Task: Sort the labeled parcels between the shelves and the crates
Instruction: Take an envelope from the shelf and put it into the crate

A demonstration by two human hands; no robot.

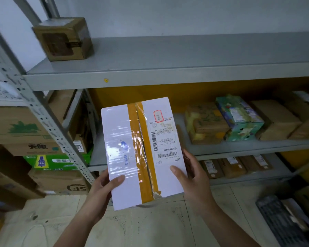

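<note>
Grey shelves (168,77) are carrying brown parcels (275,118) at 3 o'clock, a small box (64,40) at 11 o'clock. Left hand (102,191) and right hand (193,175) are holding the white parcel (141,148) centrally, fingers (187,155) clamped on its near end.

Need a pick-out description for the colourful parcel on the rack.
On the grey metal rack, look at the middle visible shelf, right of the white parcel being held. Among brown cardboard parcels, it is the only blue-green printed box, with a white label on top.
</note>
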